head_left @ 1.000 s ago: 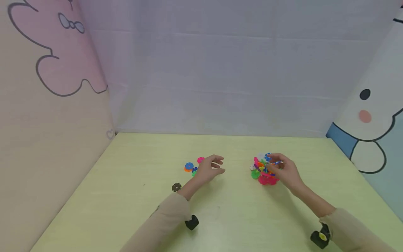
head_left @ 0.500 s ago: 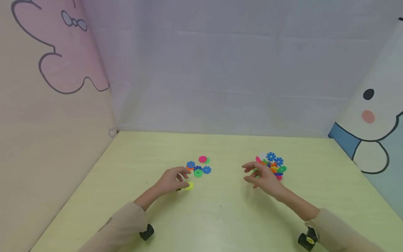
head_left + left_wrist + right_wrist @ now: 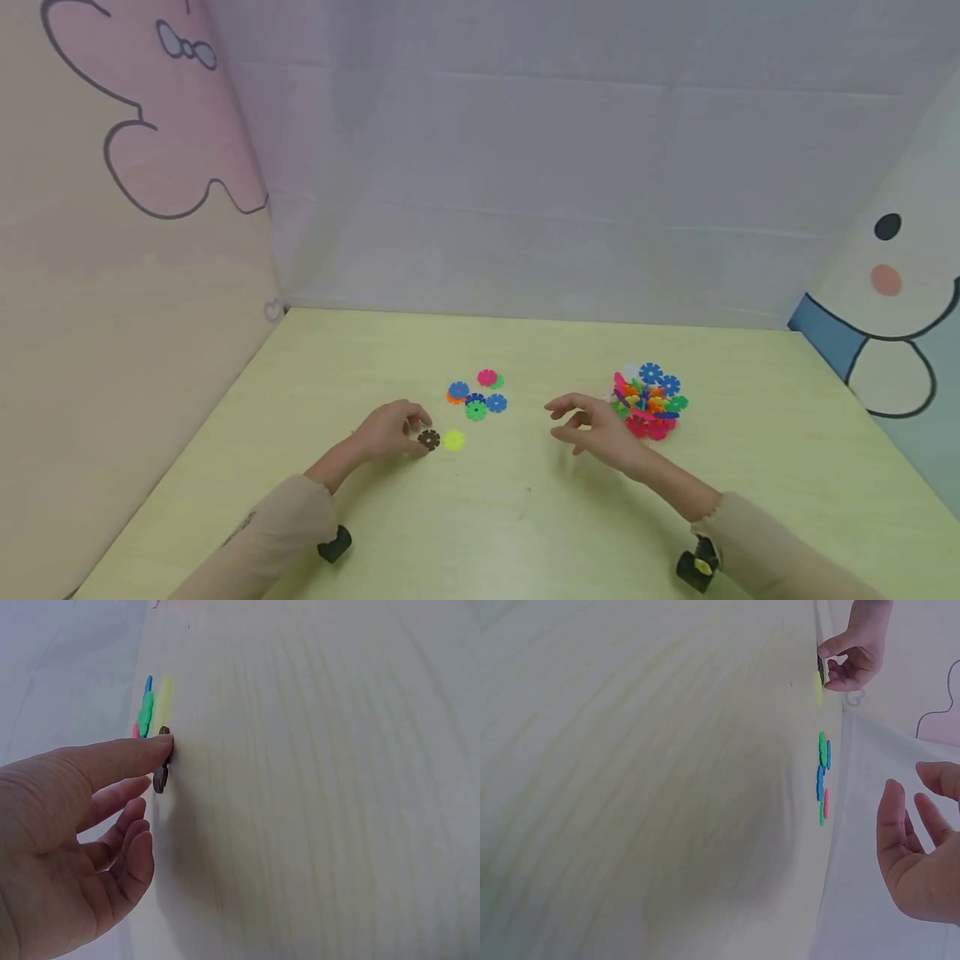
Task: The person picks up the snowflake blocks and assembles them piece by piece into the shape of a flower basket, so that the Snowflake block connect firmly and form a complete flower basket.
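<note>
My left hand (image 3: 390, 431) is low over the left of the table, thumb and index finger at opposite edges of a brown snowflake building disc (image 3: 429, 440), pinching it. In the left wrist view the thumb tip overlaps the brown disc (image 3: 160, 780). A yellow disc (image 3: 453, 441) lies just to its right. My right hand (image 3: 596, 429) hovers mid-table with loosely bent fingers and holds nothing. Behind it to the right sits a pile of many-coloured snowflake discs (image 3: 648, 404), partly hidden by the hand.
Several loose discs lie beyond the left hand: a blue disc (image 3: 458, 389) over an orange one, a green disc (image 3: 476, 411), another blue disc (image 3: 497, 403) and a pink disc (image 3: 487, 377). A pale cloth wall (image 3: 525, 200) closes the table's (image 3: 525, 533) far edge.
My left hand has drawn back leftward from near the scattered discs to the brown one; the yellow disc now lies beside it. My right hand has moved left, away from the pile.
</note>
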Motion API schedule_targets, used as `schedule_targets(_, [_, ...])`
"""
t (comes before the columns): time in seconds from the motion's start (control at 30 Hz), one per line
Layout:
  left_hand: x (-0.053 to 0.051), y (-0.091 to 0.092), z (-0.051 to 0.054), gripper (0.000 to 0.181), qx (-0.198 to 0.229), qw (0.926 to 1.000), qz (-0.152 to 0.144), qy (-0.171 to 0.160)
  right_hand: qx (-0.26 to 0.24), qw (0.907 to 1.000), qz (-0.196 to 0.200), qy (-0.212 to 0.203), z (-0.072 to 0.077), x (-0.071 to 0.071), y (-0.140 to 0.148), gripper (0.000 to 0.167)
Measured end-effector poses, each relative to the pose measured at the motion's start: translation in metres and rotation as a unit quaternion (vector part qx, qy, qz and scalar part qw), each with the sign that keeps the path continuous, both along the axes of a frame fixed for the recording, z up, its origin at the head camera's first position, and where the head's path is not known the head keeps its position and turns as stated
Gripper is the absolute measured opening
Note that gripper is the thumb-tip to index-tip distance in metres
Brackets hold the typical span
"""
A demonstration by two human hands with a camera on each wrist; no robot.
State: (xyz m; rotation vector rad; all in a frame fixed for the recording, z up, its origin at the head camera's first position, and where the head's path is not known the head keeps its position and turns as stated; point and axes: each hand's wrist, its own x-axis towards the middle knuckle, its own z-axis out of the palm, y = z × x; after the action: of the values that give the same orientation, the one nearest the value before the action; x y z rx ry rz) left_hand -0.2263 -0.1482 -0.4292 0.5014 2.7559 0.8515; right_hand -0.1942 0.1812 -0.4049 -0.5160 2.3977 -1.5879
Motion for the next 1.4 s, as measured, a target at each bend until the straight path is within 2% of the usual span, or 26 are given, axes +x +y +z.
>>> schedule_targets(0.17, [-0.001,0.002,0.000,0.022,-0.001,0.9999,0.001,-0.014,0.015,0.9997,0.021,-0.001,-0.002,-0.005,-0.009,0.035])
schedule_targets(0.4, [0.000,0.001,-0.003,0.032,0.038,0.9982,0.016,-0.043,0.017,0.9995,0.025,-0.003,-0.005,-0.018,-0.022,0.033])
schedule_targets(0.57, [-0.001,-0.002,-0.005,0.025,0.029,0.9985,0.010,-0.045,0.027,0.9986,0.046,-0.005,-0.007,-0.024,-0.042,0.031])
schedule_targets(0.73, [-0.002,-0.002,-0.004,0.026,0.035,0.9983,0.009,-0.046,0.044,0.9968,0.066,-0.001,-0.012,-0.031,-0.062,0.028])
schedule_targets(0.9, [-0.001,-0.004,-0.003,0.025,0.044,0.9975,-0.006,-0.055,0.045,0.9955,0.084,0.003,-0.018,-0.036,-0.078,0.028])
schedule_targets(1.07, [0.002,-0.008,0.001,0.019,0.062,0.9939,-0.030,-0.086,0.062,0.9917,0.112,0.010,-0.020,-0.042,-0.092,0.028])
schedule_targets(1.27, [0.005,-0.008,0.004,0.018,0.118,0.9833,-0.061,-0.125,0.123,0.9781,0.167,0.020,-0.022,-0.049,-0.103,0.028])
schedule_targets(1.4, [0.008,-0.006,0.008,0.016,0.135,0.9770,-0.081,-0.144,0.147,0.9722,0.178,0.037,-0.026,-0.053,-0.112,0.028])
